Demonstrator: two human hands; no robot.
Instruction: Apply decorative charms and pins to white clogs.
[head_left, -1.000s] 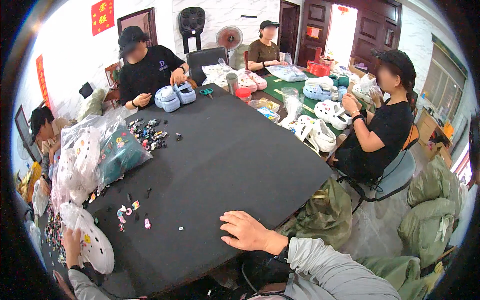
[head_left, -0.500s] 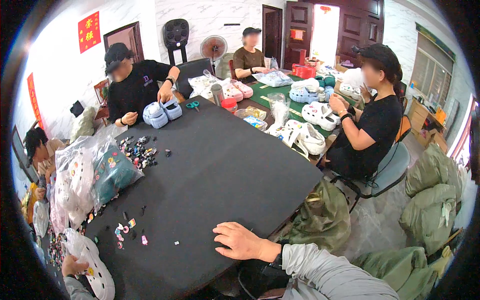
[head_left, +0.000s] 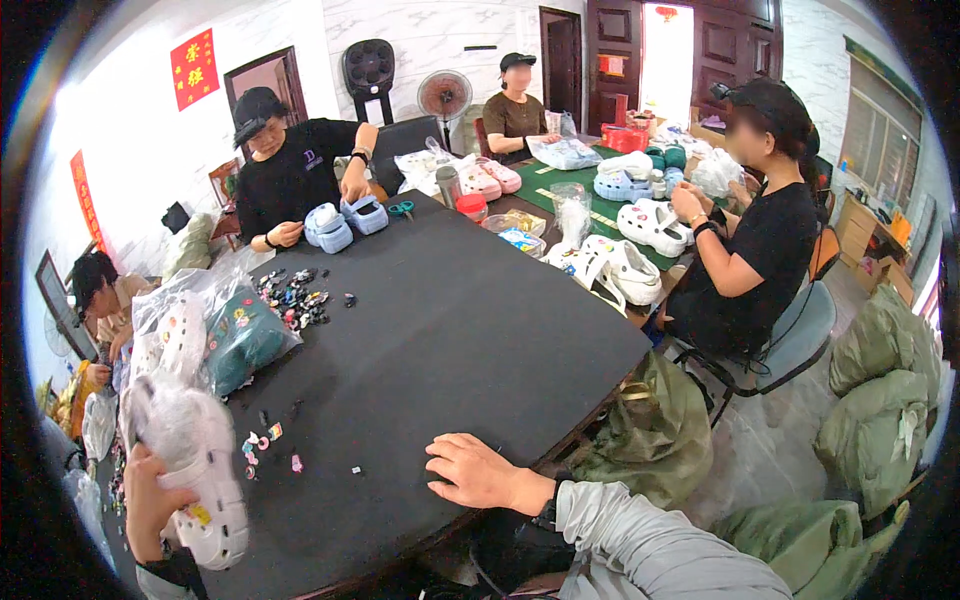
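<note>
My left hand point(head_left: 148, 498) grips a white clog point(head_left: 200, 470) at the table's near left corner, with the shoe held upright above the edge. My right hand point(head_left: 478, 474) lies flat on the black table point(head_left: 450, 340) near its front edge, fingers spread and holding nothing. A few small coloured shoe charms point(head_left: 268, 445) lie scattered on the table between my two hands.
Clear bags of clogs point(head_left: 205, 335) and a pile of charms point(head_left: 295, 297) sit at the left. A person in black handles light-blue clogs point(head_left: 340, 222) at the far side. White clogs point(head_left: 620, 262) lie near a seated person at the right. Green sacks point(head_left: 880, 400) fill the floor.
My left hand has lifted the white clog higher and nearer to me. My right hand has stayed resting on the table near the front edge.
</note>
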